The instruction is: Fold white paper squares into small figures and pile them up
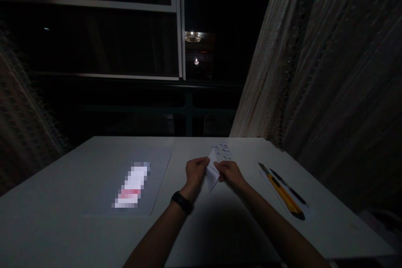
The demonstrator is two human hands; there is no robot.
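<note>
A small white sheet of folded paper (pixel 212 175), roughly diamond-shaped with pointed ends at top and bottom, is held above the table between both hands. My left hand (pixel 196 172) pinches its left edge, with a dark band on the wrist. On the opposite edge my right hand (pixel 230 172) is closed, thumb on top and fingers curled behind the paper. Just beyond the hands, several small dark marks (pixel 224 150) show on the white surface; whether they are drawn or loose pieces I cannot make out.
To the right lie a yellow utility knife (pixel 284 197) and a dark pen (pixel 289 187), partly over white paper. On the left, a blurred-out bright rectangle (pixel 132 186) rests on a large white sheet (pixel 158 176). Behind the white table (pixel 56 226) are a dark window and curtains (pixel 266 58).
</note>
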